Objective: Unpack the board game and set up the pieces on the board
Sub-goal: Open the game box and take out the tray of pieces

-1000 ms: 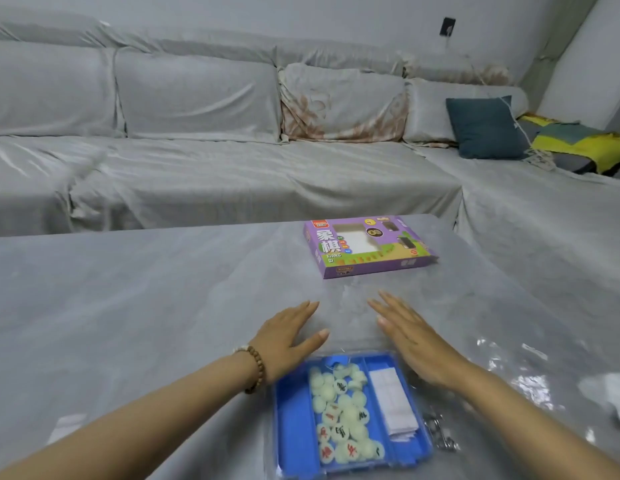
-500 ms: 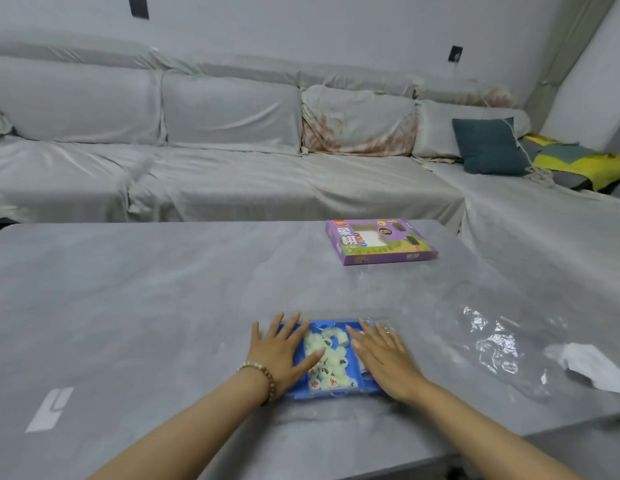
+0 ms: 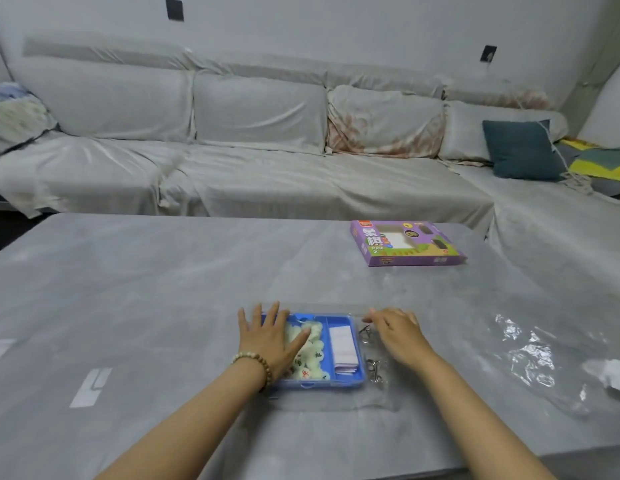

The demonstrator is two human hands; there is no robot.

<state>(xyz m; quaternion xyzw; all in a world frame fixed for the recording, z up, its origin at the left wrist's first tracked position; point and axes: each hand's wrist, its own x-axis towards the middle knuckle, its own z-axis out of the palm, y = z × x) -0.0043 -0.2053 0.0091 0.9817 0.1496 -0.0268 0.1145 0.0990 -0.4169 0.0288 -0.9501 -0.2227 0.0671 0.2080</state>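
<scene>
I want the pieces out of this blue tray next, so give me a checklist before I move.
1. Blue tray flat on table: ok.
2. Left hand steadying tray: ok, flat over pieces.
3. Clear plastic off tray: cannot tell.
4. Folded paper in right compartment: ok.
5. Right hand gripping anything: cannot tell.
6. Purple box out of the way: ok.

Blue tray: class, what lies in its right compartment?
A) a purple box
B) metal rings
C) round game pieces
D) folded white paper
D: folded white paper fills the right compartment of the tray. The pieces sit in the left one, and the rings lie outside it.
</scene>
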